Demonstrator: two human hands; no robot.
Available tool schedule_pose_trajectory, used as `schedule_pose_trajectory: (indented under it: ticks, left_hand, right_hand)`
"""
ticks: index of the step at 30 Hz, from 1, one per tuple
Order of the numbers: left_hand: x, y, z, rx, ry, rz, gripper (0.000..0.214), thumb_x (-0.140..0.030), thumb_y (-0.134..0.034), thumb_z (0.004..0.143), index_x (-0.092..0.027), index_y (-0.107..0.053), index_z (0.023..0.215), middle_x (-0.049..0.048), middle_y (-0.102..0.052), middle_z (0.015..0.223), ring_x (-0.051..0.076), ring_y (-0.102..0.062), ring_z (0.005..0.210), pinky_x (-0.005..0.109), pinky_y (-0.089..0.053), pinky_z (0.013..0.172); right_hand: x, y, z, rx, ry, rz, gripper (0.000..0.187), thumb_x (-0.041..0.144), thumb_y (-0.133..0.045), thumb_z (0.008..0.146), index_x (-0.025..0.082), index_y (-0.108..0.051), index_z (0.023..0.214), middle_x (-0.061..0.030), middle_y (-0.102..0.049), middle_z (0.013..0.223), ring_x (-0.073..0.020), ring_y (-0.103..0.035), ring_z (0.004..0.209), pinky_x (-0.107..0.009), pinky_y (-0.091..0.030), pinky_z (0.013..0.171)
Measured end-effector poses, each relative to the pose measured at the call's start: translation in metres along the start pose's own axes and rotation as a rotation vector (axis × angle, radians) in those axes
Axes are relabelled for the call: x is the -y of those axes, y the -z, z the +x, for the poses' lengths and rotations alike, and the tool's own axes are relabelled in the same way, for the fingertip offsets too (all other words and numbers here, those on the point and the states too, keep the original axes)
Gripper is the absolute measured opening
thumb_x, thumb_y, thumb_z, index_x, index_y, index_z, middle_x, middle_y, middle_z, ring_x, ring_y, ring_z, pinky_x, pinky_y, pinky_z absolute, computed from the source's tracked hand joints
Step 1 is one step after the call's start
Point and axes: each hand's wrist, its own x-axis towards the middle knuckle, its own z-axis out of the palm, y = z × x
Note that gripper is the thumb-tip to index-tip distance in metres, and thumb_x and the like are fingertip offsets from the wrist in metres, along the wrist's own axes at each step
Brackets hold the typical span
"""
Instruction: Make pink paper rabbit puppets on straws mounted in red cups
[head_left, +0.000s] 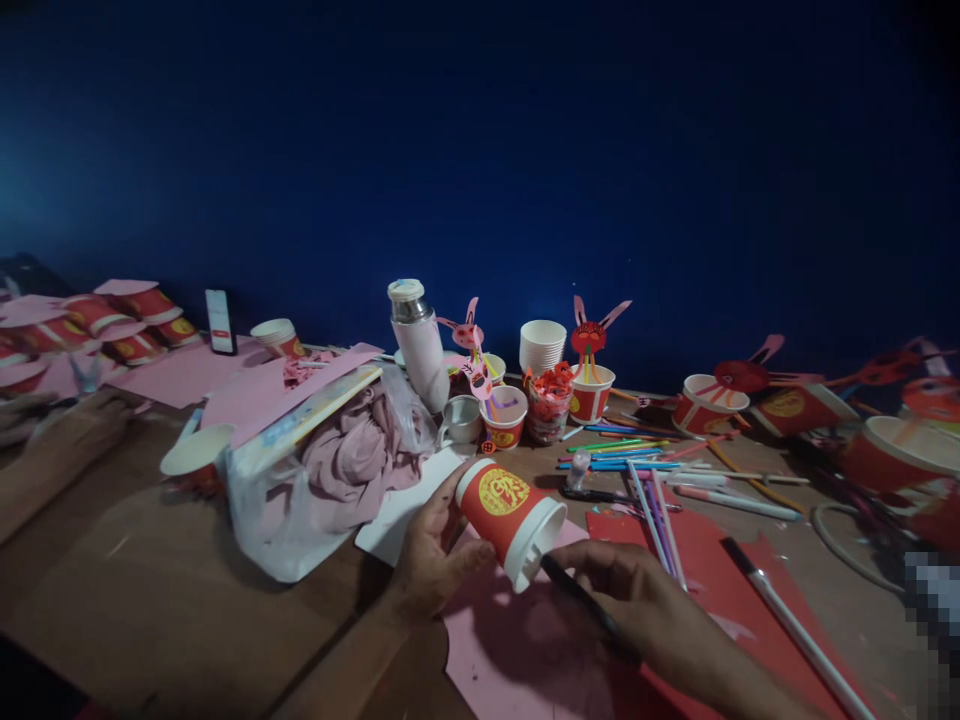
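My left hand (435,560) is wrapped round a red paper cup (504,508) with a gold emblem and a white rim. The cup lies tilted on its side in the air, its mouth facing down and right. In my right hand (637,590) is a slim black tool (574,590), gripped between thumb and fingers. Its front end is at the cup's rim; whether it is inside the mouth or beside it I cannot tell. Below both hands lies a pink paper sheet (495,650), with a red sheet (705,560) to its right.
Straws and pens (622,462) lie beyond my right hand. Cup figures with paper ears (589,390), a stack of cups (542,345) and a white flask (418,350) stand along the wall. A plastic bag (285,510) sits left. Another person's hand (82,430) is far left.
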Motion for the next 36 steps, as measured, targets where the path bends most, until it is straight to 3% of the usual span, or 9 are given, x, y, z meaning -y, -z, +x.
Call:
schedule_pose_trajectory:
  ticks: [6,9,13,19,23,25,27,32,36]
  left_hand:
    - [0.005,-0.003,0.001,0.032,0.074,0.078,0.064,-0.028,-0.068,0.067,-0.014,-0.042,0.124,0.0141,-0.055,0.118,0.030,-0.048,0.111,0.042,-0.036,0.094]
    - [0.003,-0.004,0.001,0.020,0.093,0.096,0.063,-0.030,-0.068,0.067,-0.014,-0.044,0.123,0.0135,-0.056,0.117,0.030,-0.049,0.110,0.041,-0.036,0.094]
    - [0.001,-0.006,0.002,0.023,0.094,0.106,0.061,-0.030,-0.068,0.067,-0.015,-0.046,0.121,0.0126,-0.056,0.118,0.029,-0.048,0.111,0.040,-0.036,0.095]
    - [0.005,-0.004,0.000,0.022,0.083,0.086,0.065,-0.032,-0.070,0.064,-0.014,-0.045,0.122,0.0145,-0.052,0.123,0.032,-0.045,0.114,0.042,-0.035,0.096]
    - [0.005,-0.003,0.000,0.029,0.068,0.078,0.062,-0.027,-0.069,0.066,-0.017,-0.044,0.122,0.0138,-0.048,0.127,0.031,-0.042,0.117,0.040,-0.035,0.097]
    - [0.003,-0.005,0.001,0.027,0.078,0.063,0.064,-0.026,-0.069,0.066,-0.019,-0.042,0.123,0.0136,-0.045,0.130,0.031,-0.041,0.118,0.040,-0.035,0.097]
    - [0.000,-0.006,0.003,0.006,0.075,0.021,0.068,-0.029,-0.070,0.065,-0.021,-0.039,0.125,0.0134,-0.042,0.132,0.031,-0.039,0.119,0.040,-0.035,0.096]
    - [-0.008,-0.013,0.006,-0.115,0.098,-0.084,0.074,-0.048,-0.068,0.061,-0.018,-0.039,0.122,0.0147,-0.048,0.124,0.030,-0.043,0.115,0.038,-0.037,0.092]
    - [-0.013,-0.019,0.002,-0.116,0.182,-0.121,0.068,-0.050,-0.064,0.064,-0.015,-0.043,0.118,0.0128,-0.056,0.111,0.028,-0.052,0.102,0.034,-0.041,0.084]
  right_hand:
    - [-0.005,0.002,-0.006,-0.322,0.472,-1.260,0.027,0.012,-0.047,0.072,0.018,-0.061,0.094,-0.0033,-0.062,0.063,-0.0126,-0.053,0.048,-0.022,-0.027,0.042]
    - [-0.016,0.001,-0.003,-0.457,0.666,-1.554,0.031,0.009,-0.046,0.070,0.014,-0.060,0.097,-0.0041,-0.058,0.056,-0.0143,-0.051,0.045,-0.024,-0.025,0.041]
    - [-0.012,-0.001,-0.003,-0.424,0.549,-1.403,0.032,0.009,-0.045,0.070,0.016,-0.061,0.097,-0.0057,-0.060,0.062,-0.0143,-0.052,0.049,-0.023,-0.028,0.043]
    - [0.005,0.001,-0.003,-0.021,-0.037,-0.158,0.020,0.034,-0.051,0.076,0.017,-0.061,0.083,0.0030,-0.052,0.056,-0.0048,-0.039,0.042,-0.017,-0.027,0.042]
    - [-0.007,0.001,-0.004,0.006,-0.046,0.196,0.032,0.046,-0.057,0.072,0.015,-0.057,0.081,0.0064,-0.041,0.052,-0.0029,-0.031,0.040,-0.016,-0.023,0.041]
    - [-0.014,0.002,-0.006,-0.026,-0.014,0.084,0.030,0.043,-0.053,0.075,0.015,-0.057,0.085,0.0059,-0.042,0.053,-0.0043,-0.033,0.042,-0.017,-0.025,0.041]
    - [-0.019,0.004,-0.007,-0.095,0.090,-0.238,0.020,0.032,-0.049,0.079,0.017,-0.058,0.089,0.0033,-0.048,0.058,-0.0072,-0.040,0.047,-0.019,-0.030,0.045]
    - [-0.028,0.013,-0.005,-0.481,0.695,-1.264,0.024,0.015,-0.044,0.080,0.021,-0.059,0.098,-0.0013,-0.056,0.064,-0.0128,-0.049,0.054,-0.023,-0.031,0.048]
    - [-0.033,0.011,-0.006,-0.532,0.813,-1.438,0.028,0.011,-0.040,0.081,0.019,-0.057,0.103,-0.0020,-0.056,0.063,-0.0141,-0.049,0.053,-0.024,-0.032,0.048]
